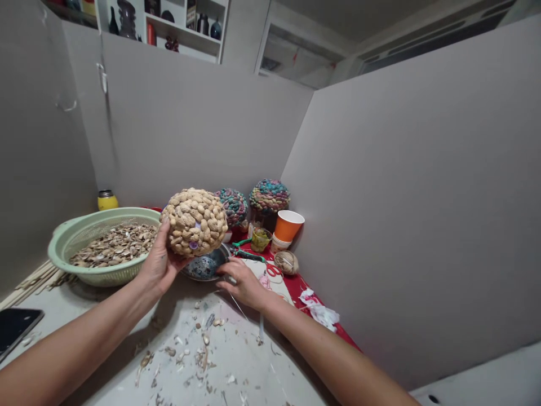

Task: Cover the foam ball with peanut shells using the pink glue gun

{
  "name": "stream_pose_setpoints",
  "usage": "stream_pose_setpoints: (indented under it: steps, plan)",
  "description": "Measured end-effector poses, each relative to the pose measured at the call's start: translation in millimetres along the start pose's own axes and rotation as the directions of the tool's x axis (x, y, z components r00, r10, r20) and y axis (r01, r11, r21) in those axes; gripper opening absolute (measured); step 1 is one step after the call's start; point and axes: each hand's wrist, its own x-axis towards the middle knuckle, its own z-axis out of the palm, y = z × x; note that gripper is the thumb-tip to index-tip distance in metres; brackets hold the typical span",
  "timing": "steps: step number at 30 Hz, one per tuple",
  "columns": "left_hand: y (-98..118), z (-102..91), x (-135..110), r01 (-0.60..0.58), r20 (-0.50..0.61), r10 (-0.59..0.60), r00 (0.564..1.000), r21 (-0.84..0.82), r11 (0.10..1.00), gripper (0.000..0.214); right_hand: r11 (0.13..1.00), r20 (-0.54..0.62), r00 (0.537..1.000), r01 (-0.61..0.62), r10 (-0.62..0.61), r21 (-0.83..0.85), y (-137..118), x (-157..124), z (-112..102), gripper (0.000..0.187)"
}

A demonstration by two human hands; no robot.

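My left hand [159,264] holds up a round ball covered in peanut shells [198,217], gripping it from its left side and underneath. Purple patches show between some of the shells. Behind and below the ball stands a metal bowl [206,266] with dark and bluish speckles inside. At the bowl's right rim is my right hand [242,282], its fingers curled together around something pale and small that I cannot make out. A thin pale strand runs down from these fingers toward the table.
A green colander [101,277] full of shells stands left, beside thin sticks [34,282] and a phone [17,327]. Behind are two multicoloured balls [269,196], orange paper cups [288,226], red scissors [273,270] and a twine ball [286,262]. Shell scraps litter the table [186,375].
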Motion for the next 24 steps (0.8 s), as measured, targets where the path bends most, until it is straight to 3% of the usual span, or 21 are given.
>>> stream_pose_setpoints:
  steps: [5,14,17,19,21,24]
  plan:
    - [-1.7,1.6,-2.9,0.025,0.008,-0.025,1.000,0.001,1.000,0.052,1.000,0.042,0.999,0.000,0.000,-0.002,-0.7,3.5,0.0,0.013]
    - [-15.3,3.2,-10.1,0.052,0.052,-0.053,0.997,0.018,0.998,0.048,0.991,0.215,0.977,-0.024,-0.006,0.134,-45.2,-23.1,-15.5,0.032]
    - [-22.0,2.0,-13.0,0.076,0.056,-0.080,0.995,0.072,0.995,0.047,0.945,0.297,0.950,-0.183,0.099,0.271,-54.5,-27.5,-32.1,0.037]
    - [-24.7,-0.2,-14.7,0.096,0.057,-0.103,0.993,0.117,0.988,0.046,0.851,0.306,0.924,-0.344,0.230,0.397,-59.0,-28.5,-50.1,0.034]
    - [-25.9,-3.3,-16.0,0.114,0.059,-0.126,0.990,0.163,0.980,0.047,0.762,0.210,0.910,-0.414,0.357,0.498,-62.1,-28.6,-71.7,0.027]
    - [-25.7,-7.9,-17.8,0.143,0.044,-0.156,0.987,0.223,0.964,0.051,0.690,-0.024,0.913,-0.291,0.408,0.663,-63.8,-26.1,-102.5,0.025]
